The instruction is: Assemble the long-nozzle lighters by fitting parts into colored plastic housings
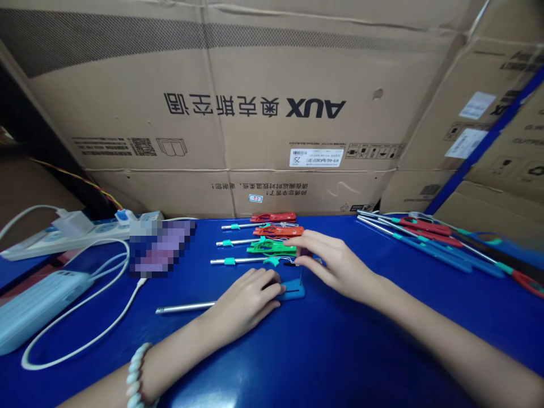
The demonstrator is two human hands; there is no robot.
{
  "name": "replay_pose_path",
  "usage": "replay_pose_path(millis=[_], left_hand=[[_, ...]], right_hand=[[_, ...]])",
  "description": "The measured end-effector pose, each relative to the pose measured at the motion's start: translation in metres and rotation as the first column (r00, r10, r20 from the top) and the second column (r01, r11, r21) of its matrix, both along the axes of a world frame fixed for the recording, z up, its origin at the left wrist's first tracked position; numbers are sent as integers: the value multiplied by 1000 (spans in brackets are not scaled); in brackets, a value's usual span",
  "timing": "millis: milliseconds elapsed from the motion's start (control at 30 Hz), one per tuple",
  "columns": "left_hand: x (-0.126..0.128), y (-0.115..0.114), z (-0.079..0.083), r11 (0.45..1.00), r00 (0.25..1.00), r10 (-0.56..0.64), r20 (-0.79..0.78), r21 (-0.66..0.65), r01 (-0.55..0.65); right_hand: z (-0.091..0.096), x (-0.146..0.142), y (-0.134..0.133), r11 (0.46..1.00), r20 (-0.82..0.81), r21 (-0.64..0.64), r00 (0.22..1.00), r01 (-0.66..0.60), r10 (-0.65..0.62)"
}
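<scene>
My left hand (249, 300) lies curled over a blue-handled tool (294, 290) whose metal rod (185, 308) sticks out to the left on the blue table (323, 351). My right hand (329, 262) pinches something small and dark just above the blue handle, beside the green tool (266, 247). Beyond it lie two red tools (278, 230) with metal rods and teal collars, all in a row.
A pile of similar red and blue rod tools (429, 238) lies at the right. At the left are a white power strip (63, 232), a power bank (38, 306) with white cable, and a blurred-out object (159, 246). Large cardboard boxes (238, 102) wall the back.
</scene>
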State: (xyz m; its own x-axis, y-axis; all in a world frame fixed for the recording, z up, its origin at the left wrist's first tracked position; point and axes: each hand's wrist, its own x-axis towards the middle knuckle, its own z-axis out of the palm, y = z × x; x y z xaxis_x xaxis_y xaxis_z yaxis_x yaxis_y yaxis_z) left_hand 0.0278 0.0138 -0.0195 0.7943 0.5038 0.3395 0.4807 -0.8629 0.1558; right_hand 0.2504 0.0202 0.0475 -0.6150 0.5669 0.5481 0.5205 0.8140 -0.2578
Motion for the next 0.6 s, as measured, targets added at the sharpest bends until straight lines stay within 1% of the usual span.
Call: replay_pose_path(millis=[67,100,167,267,300,367,433,467,500,533,600], left_hand=[[0,0,0,1000,1000,2,-3,-4,-2],[0,0,0,1000,1000,3,-7,-6,-3],[0,0,0,1000,1000,3,-21,-14,-4],[0,-1,1,1000,999,3,-34,-20,-3],[0,-1,2,1000,999,3,-35,-21,-4],[0,-1,2,1000,999,2,-34,-20,-2],[1,0,2,1000,1000,-1,-27,-17,1],[1,0,2,1000,1000,-3,-22,-15,3],[1,0,1,1000,1000,-4,-17,-15,4],[1,0,1,1000,1000,-4,-14,-15,3],[1,-1,2,1000,1000,-2,-9,-14,2]], right_hand=[[-3,-1,0,994,37,73,996,75,-78],[-3,-1,0,992,52,85,994,89,-94],[0,1,0,998,54,37,997,52,-54],[5,3,1,994,-4,-95,998,-62,62],[4,3,1,992,-18,-103,997,-71,70],[1,2,1,998,-9,-52,1000,-27,27],[-2,1,0,998,30,43,999,40,-42],[-2,0,-1,996,45,67,997,54,-57],[-2,0,-2,997,53,63,997,47,-50],[0,0,-3,999,49,31,998,24,-25],[4,0,-4,995,22,-76,998,-57,59]])
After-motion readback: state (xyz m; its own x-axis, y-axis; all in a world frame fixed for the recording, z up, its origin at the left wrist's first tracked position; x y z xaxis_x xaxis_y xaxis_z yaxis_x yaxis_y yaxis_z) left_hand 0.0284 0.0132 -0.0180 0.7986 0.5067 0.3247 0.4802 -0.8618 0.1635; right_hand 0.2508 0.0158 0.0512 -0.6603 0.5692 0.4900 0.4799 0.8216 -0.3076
